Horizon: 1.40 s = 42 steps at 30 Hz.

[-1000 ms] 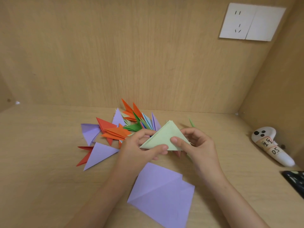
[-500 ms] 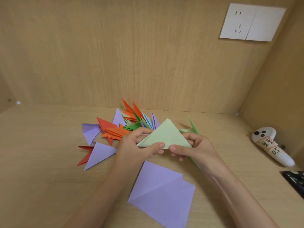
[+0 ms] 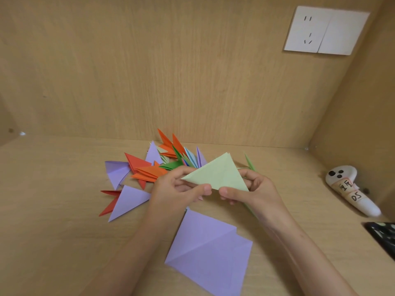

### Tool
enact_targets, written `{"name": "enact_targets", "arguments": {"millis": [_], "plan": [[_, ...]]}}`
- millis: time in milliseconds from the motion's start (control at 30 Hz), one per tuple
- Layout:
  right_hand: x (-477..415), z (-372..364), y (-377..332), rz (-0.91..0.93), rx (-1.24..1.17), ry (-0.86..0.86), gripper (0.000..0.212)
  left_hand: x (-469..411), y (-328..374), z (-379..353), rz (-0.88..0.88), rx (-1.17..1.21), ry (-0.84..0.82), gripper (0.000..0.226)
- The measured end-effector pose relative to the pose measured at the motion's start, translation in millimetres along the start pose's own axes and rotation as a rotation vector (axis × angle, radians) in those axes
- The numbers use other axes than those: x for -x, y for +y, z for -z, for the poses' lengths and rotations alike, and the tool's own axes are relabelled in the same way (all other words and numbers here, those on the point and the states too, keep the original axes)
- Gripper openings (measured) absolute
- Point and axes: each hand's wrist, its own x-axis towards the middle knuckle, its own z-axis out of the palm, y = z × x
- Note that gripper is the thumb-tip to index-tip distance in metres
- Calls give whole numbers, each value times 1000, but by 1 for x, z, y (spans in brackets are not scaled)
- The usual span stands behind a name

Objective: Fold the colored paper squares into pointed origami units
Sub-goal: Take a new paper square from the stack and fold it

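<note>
A light green paper (image 3: 218,174), folded into a triangle, is held above the wooden table with its apex pointing up. My left hand (image 3: 177,186) pinches its lower left edge and my right hand (image 3: 254,189) pinches its lower right edge; the thumbs nearly meet at the bottom edge. A stack of purple paper squares (image 3: 209,253) lies flat on the table just below my hands. Behind my hands lies a pile of pointed folded units (image 3: 154,167) in orange, red, purple, green and blue.
The wooden table (image 3: 53,210) is boxed in by wooden walls at the back and right. A white controller with taped labels (image 3: 350,189) lies at the right wall, a dark object (image 3: 382,236) at the right edge. A white wall socket (image 3: 324,30) sits high up.
Both hands have shifted along the bottom edge of the green triangle so the thumbs come closer together, and the triangle's face has tilted more toward the camera.
</note>
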Motion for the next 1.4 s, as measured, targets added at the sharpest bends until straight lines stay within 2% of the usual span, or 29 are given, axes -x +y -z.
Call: {"name": "enact_targets", "arguments": {"millis": [167, 367, 567, 700, 733, 867, 1067, 1133, 1233, 1333, 1400], "plan": [[1, -1, 1, -9, -1, 0, 31, 2, 1, 0, -33, 80, 53, 8], [1, -2, 4, -30, -37, 3, 30, 0, 2, 2, -61, 138, 110, 14], [1, -2, 5, -48, -51, -40, 20, 0, 1, 5, -65, 163, 139, 19], [1, -5, 5, -51, -109, -41, 22, 0, 0, 2, -45, 201, 120, 13], [2, -5, 5, -53, -128, -43, 22, 0, 1, -1, -29, 203, 106, 15], [4, -12, 6, -48, -159, -70, 22, 0, -2, -8, -4, 189, 111, 54], [5, -14, 7, -45, -123, -99, 19, -2, -3, -6, -56, 167, 197, 74], [5, -12, 6, 25, -63, -25, 14, -2, -2, -4, -70, 175, 205, 72], [3, -6, 4, 260, 86, 95, 27, -5, -4, 2, -73, 166, 171, 65], [4, -1, 4, 440, 261, 15, 49, -6, -8, 3, -62, 111, 84, 62], [3, 0, 7, 491, 424, -64, 47, -6, -10, 1, -70, 92, 27, 60]]}}
